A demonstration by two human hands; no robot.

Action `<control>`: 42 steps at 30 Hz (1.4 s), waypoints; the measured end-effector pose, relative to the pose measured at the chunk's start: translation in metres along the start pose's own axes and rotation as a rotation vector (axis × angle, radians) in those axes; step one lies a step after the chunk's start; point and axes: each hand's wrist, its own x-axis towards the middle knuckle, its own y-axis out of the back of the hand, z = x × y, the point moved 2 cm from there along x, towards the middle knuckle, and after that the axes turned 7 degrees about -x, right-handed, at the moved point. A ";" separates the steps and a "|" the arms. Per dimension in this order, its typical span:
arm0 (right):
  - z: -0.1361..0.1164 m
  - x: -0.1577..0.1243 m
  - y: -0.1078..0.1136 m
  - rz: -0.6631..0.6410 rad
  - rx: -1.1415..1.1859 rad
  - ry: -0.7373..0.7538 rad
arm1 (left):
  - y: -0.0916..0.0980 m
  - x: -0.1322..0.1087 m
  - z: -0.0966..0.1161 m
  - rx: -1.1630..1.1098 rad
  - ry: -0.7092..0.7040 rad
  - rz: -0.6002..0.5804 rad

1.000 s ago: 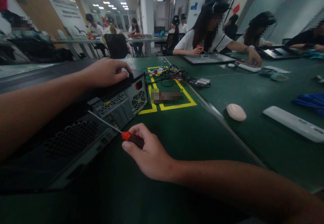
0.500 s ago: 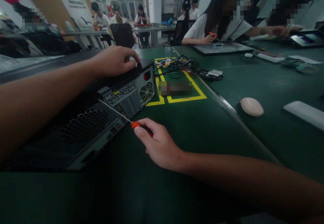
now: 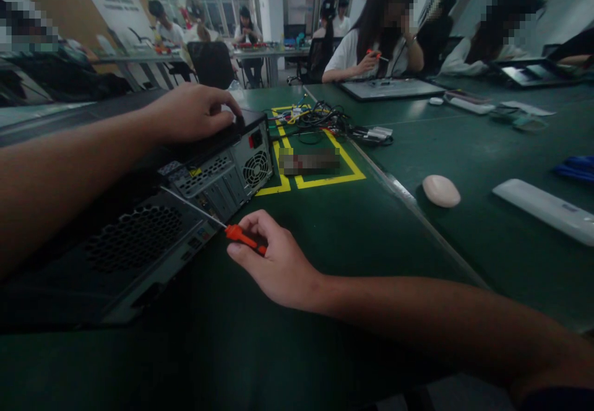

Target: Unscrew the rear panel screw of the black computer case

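Observation:
A black computer case (image 3: 153, 237) lies on its side on the green table, its rear panel with a fan grille (image 3: 257, 170) facing right. My left hand (image 3: 195, 112) rests curled on the case's top edge near the back corner. My right hand (image 3: 273, 262) grips the red handle of a screwdriver (image 3: 241, 236). Its thin shaft runs up and left, with the tip against the case's rear edge.
A yellow taped rectangle (image 3: 325, 180) holds a tangle of cables (image 3: 320, 120). To the right lie a pale mouse (image 3: 440, 190) and a white keyboard (image 3: 542, 210). A blue item (image 3: 578, 168) sits at the right edge. Other people work at laptops across the table and behind.
The view has shifted slightly. My right hand has stayed at the case's rear edge with the screwdriver, turning a little on the handle. My left hand has kept its place.

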 end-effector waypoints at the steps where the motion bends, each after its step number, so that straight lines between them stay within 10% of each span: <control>1: 0.000 0.000 0.000 0.002 0.002 0.003 | 0.000 0.000 0.001 -0.003 0.004 -0.005; 42: -0.001 -0.003 -0.002 -0.011 -0.001 -0.009 | 0.002 0.000 0.004 0.004 -0.042 0.022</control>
